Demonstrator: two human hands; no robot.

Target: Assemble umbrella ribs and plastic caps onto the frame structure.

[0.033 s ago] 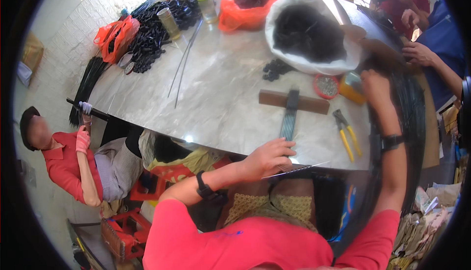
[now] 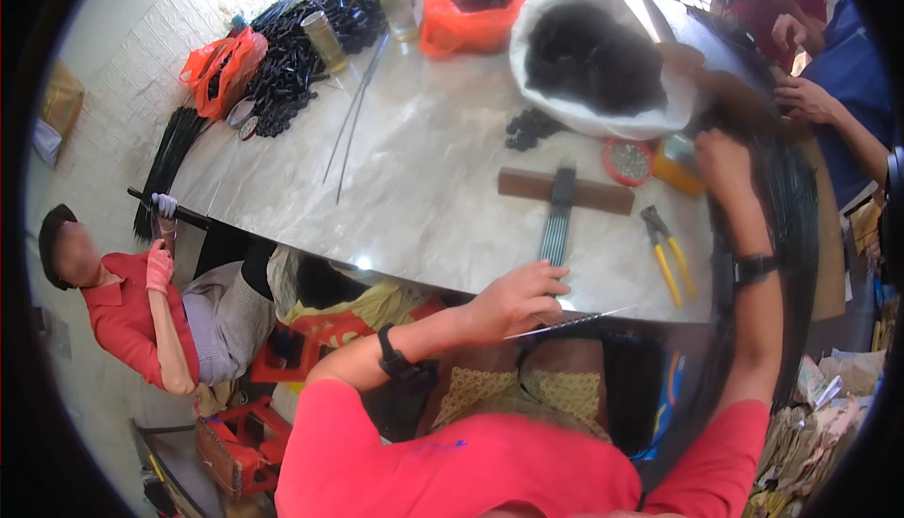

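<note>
A flat row of thin metal rods [image 2: 557, 221] lies across a brown strip [image 2: 607, 198] near the table's front edge. My left hand [image 2: 518, 298] is closed at the near ends of these rods, its fingers bent together. A slim shiny length [image 2: 574, 320] juts out below that hand along the table edge. My right hand [image 2: 723, 162] is curled beside a yellow-orange container [image 2: 676, 166], over the dark rods [image 2: 786, 207] at the right; what its fingers hold is hidden. Yellow-handled cutting pliers [image 2: 667, 254] lie between the metal rods and my right forearm.
Behind are a red dish [image 2: 628, 160] of small metal bits, a white bag [image 2: 527, 94] of black material and an orange bag [image 2: 438, 28]. Black parts [image 2: 282, 75] are heaped far left. A gloved person [image 2: 141, 301] sits left; another person's hand [image 2: 805, 102] shows right.
</note>
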